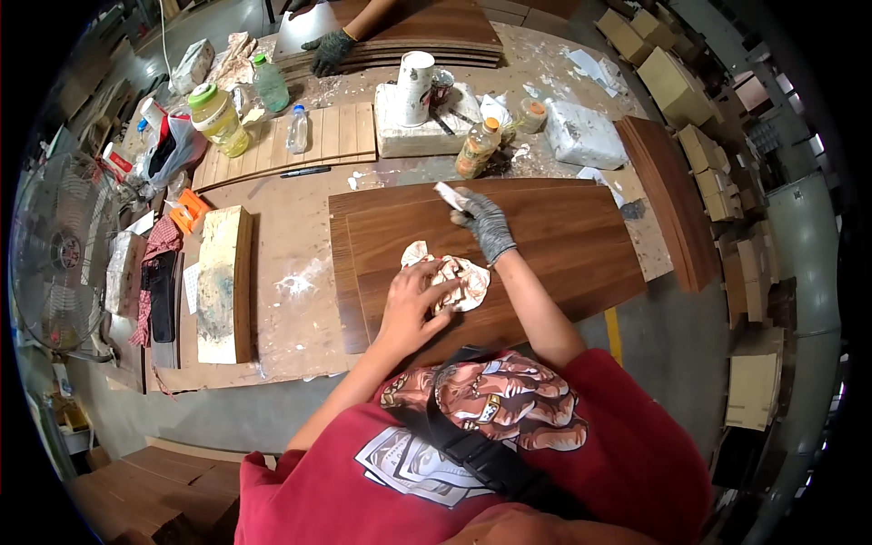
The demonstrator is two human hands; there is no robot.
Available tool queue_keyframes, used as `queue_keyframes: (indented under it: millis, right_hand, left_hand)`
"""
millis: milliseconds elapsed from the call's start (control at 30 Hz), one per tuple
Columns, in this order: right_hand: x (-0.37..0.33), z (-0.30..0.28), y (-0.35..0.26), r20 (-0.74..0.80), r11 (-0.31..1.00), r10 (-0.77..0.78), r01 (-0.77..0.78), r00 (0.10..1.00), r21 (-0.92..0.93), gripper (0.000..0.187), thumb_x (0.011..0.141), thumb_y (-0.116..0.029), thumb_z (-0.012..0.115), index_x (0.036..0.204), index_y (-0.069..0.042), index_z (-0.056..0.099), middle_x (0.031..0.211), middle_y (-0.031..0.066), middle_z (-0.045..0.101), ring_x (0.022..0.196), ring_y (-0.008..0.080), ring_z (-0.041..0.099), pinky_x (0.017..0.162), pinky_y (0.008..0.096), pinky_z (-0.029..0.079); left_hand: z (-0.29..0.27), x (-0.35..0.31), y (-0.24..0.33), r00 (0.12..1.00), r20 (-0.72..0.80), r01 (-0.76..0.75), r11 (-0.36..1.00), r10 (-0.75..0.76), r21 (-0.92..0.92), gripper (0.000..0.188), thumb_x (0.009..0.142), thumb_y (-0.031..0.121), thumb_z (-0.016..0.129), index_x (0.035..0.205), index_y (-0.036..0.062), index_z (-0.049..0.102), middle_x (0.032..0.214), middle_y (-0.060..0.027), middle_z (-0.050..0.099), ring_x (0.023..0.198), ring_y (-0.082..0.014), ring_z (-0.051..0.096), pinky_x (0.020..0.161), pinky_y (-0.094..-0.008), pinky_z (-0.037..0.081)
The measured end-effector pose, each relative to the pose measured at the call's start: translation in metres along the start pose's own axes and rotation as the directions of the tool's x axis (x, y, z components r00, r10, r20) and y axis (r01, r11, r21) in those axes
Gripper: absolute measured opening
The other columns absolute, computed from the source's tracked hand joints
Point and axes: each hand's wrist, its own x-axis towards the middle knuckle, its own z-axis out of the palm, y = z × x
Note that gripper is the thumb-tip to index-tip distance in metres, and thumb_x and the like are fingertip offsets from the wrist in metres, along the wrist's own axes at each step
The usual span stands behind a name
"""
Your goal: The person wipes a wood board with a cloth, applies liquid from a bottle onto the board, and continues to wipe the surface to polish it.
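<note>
A brown wood-grain panel [563, 232] lies on the workbench in front of me. My left hand [413, 309] is bare, its bent fingers holding the near left side of a crumpled, brown-stained white rag [468, 283] on the panel. My right hand [484, 221] wears a grey glove and is closed around a small white stick-like piece [447, 193], whose tip points to the far left. It is over the far half of the panel; whether the piece touches the surface, I cannot tell.
Beyond the panel stand an orange-capped bottle [479, 147], a white can [417, 89] on a wrapped block, and a white bundle [586, 133]. A wooden block [224, 283] and a fan [65, 250] are at left. Another person's gloved hand [329, 53] rests by stacked panels.
</note>
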Motion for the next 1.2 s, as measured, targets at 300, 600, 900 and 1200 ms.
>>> queue_keyframes:
  millis: [300,600,900,1200]
  right_hand:
    - [0.024,-0.008,-0.011,0.242,0.264,-0.515,0.42,0.823,-0.868,0.032,0.084,-0.026,0.071,0.106,-0.003,0.074,0.106,0.0222,0.07,0.098,0.0356,0.067,0.089,0.0419,0.052]
    - [0.026,-0.017,-0.015,0.253,-0.016,-0.562,0.295,0.788,-0.955,0.034,0.086,-0.032,0.069,0.107,-0.007,0.075,0.099,0.0226,0.067,0.094,0.0397,0.063,0.087,0.0452,0.051]
    - [0.003,0.08,0.016,0.346,-0.017,-0.494,0.389,0.797,-0.921,0.028,0.082,-0.028,0.073,0.102,-0.009,0.074,0.095,0.0231,0.063,0.086,0.0396,0.063,0.077,0.047,0.052]
    - [0.019,-0.004,-0.007,0.057,0.466,-0.523,0.342,0.85,-0.816,0.033,0.077,-0.032,0.076,0.094,-0.004,0.072,0.096,0.0249,0.064,0.081,0.0403,0.065,0.072,0.0468,0.053]
  left_hand:
    - [0.024,0.0,-0.01,0.991,0.126,0.038,0.995,-0.05,0.089,0.043,0.087,0.023,0.066,0.129,0.023,0.065,0.15,-0.0111,0.044,0.14,-0.0356,0.038,0.118,-0.0516,0.026]
    - [0.024,-0.002,-0.009,0.991,0.108,0.069,0.993,-0.08,0.096,0.041,0.085,0.022,0.067,0.126,0.0199,0.066,0.146,-0.0115,0.047,0.138,-0.0336,0.04,0.118,-0.049,0.028]
    - [0.025,-0.002,-0.01,0.991,0.117,0.059,0.995,-0.067,0.075,0.04,0.084,0.022,0.067,0.125,0.0201,0.067,0.145,-0.0111,0.048,0.137,-0.0338,0.04,0.118,-0.0491,0.028]
    - [0.025,0.001,-0.006,0.99,0.121,0.067,0.996,-0.074,0.057,0.041,0.084,0.021,0.068,0.124,0.0207,0.067,0.147,-0.0106,0.047,0.137,-0.0332,0.041,0.118,-0.0497,0.027]
